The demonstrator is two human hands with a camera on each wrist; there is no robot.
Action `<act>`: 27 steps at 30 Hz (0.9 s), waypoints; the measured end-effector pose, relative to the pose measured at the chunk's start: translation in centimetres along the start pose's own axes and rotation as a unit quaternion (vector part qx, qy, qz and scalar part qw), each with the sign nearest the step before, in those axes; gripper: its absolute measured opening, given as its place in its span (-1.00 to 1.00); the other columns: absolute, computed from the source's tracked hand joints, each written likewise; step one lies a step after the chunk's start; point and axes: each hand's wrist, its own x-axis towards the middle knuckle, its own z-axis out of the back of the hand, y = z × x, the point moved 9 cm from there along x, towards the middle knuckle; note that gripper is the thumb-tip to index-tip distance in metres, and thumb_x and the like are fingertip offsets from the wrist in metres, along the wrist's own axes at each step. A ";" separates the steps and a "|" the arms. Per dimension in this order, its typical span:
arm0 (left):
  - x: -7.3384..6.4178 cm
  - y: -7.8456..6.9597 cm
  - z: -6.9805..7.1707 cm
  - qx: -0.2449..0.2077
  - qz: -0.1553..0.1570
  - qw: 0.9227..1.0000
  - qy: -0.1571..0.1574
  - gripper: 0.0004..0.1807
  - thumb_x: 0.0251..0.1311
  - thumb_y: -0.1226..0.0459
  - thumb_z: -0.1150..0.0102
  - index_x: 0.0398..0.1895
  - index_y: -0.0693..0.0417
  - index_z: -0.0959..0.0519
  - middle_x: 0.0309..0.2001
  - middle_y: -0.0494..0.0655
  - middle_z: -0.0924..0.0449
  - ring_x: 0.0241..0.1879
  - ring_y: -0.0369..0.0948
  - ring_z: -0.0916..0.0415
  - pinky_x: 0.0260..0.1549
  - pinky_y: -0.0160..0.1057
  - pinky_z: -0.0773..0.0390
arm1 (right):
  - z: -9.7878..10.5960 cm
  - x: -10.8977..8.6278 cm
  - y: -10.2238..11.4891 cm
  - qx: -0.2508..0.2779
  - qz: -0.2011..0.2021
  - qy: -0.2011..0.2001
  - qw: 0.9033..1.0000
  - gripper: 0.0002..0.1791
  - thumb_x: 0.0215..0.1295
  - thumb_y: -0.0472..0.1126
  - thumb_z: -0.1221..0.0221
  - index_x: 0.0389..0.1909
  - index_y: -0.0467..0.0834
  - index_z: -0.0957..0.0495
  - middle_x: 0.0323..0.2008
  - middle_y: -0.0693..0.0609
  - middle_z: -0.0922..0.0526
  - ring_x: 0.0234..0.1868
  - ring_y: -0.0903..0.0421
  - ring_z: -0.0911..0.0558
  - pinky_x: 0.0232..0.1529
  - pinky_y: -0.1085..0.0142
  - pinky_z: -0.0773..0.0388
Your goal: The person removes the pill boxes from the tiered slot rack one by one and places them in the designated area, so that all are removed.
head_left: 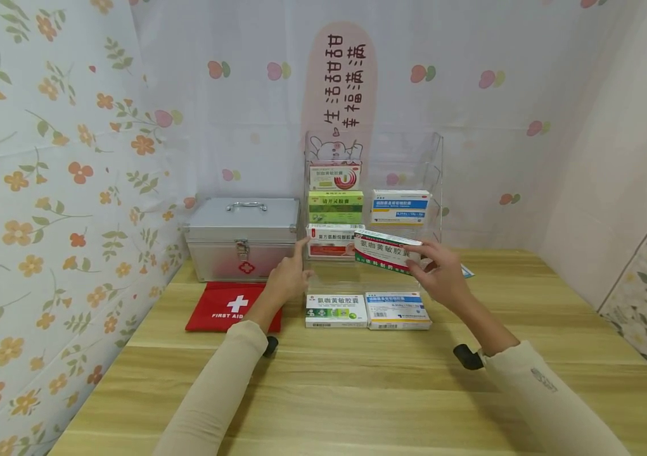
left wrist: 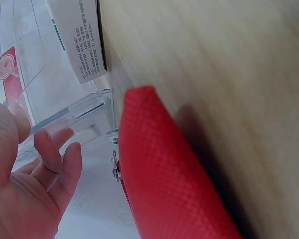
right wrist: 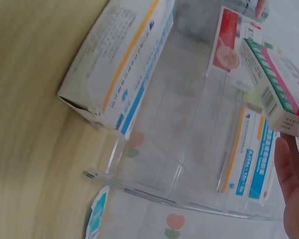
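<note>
Metal case (head_left: 217, 254) and red pouch (head_left: 211, 309) lay left of the left hand (head_left: 286, 278), fingers apart, one fingertip at the left end of the red-and-white box (head_left: 326, 243). Further right, the green-and-red box (head_left: 380, 253) was tilted before the clear rack (head_left: 414, 149), blue-and-white boxes (head_left: 399, 206) above and below, pinched by the right hand's (head_left: 443, 272) thumb and fingers.

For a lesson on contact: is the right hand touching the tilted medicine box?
Touching. The head view shows it: the right hand pinches the right end of the tilted medicine box between thumb and fingers.
</note>
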 end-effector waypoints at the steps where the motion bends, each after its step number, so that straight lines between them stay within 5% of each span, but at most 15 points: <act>1: 0.0 0.0 0.0 0.002 0.000 1.000 -0.001 -0.09 0.32 0.28 -0.23 0.54 -0.26 0.15 -0.62 -0.04 -0.46 -0.70 -0.19 -0.26 -0.72 -0.25 -0.32 | -0.1 -0.2 0.0 0.008 -0.006 0.004 1.000 -0.66 0.10 -0.52 -0.34 -0.08 -0.24 -0.71 -0.23 -0.07 -0.67 -0.34 0.11 -0.54 -0.47 0.51 -0.51; 12: 0.1 -0.2 0.0 0.004 -0.002 1.000 -0.006 -0.10 0.33 0.27 -0.22 0.54 -0.25 0.15 -0.65 -0.03 -0.42 -0.71 -0.20 -0.21 -0.73 -0.27 -0.27 | -1.2 -2.5 0.5 0.055 -0.122 0.037 0.990 -0.69 0.23 -0.37 -0.33 0.01 -0.22 -0.66 -0.14 -0.08 -0.68 -0.30 0.19 -0.61 -0.44 0.47 -0.53; 27: 0.0 -0.4 0.1 0.010 0.004 1.000 -0.001 -0.09 0.36 0.28 -0.18 0.55 -0.28 0.19 -0.62 -0.06 -0.47 -0.71 -0.22 -0.19 -0.73 -0.27 -0.25 | -2.5 -4.0 1.5 0.119 -0.179 0.078 0.974 -0.66 0.23 -0.43 -0.30 0.04 -0.32 -0.62 -0.12 -0.24 -0.68 -0.41 0.09 -0.65 -0.49 0.39 -0.59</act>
